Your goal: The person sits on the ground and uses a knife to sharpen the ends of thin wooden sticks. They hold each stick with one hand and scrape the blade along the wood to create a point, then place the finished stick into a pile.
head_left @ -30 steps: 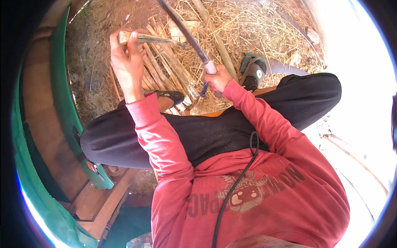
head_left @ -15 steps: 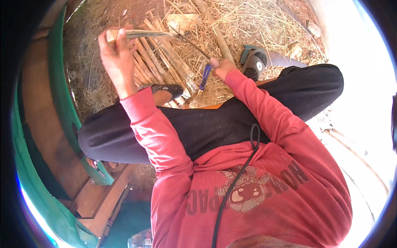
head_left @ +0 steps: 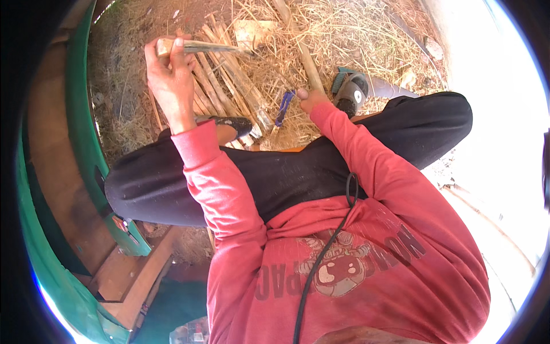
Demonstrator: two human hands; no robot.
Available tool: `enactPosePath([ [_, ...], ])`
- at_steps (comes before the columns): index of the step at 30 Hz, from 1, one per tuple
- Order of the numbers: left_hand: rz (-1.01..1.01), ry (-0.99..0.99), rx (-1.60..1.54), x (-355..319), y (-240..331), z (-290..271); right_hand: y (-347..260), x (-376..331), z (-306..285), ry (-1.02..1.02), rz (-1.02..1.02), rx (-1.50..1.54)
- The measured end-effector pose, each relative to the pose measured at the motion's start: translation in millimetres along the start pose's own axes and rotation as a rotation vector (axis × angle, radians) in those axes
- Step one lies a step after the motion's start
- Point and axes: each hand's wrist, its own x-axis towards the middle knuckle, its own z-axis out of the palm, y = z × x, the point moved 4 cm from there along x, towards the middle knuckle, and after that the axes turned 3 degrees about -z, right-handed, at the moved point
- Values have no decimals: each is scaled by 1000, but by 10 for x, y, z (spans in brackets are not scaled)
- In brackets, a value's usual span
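Wooden stick was pinched near its thick end by the left hand, its fingers best placed clear of the blurred knife clenched in the right hand.

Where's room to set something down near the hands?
Littered ground left, between green panel and sticks; straw right of pole, above brush. Neither fully bare. Crowded between left hand and right hand: sticks, block, blue item.
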Motion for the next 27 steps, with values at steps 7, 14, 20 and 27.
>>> enactPosePath([
  [7,33,-54,6,-25,13,59,-64,-116,-131,-581,274,912],
  [14,-5,-19,-9,-3,-7,4,-478,-219,-536,87,-416,562],
  [20,-60,-6,33,-13,-34,-99,-188,-298,-438,21,-171,99],
  [27,-95,-6,-14,25,-31,-139,-58,-129,-369,-215,64,211],
])
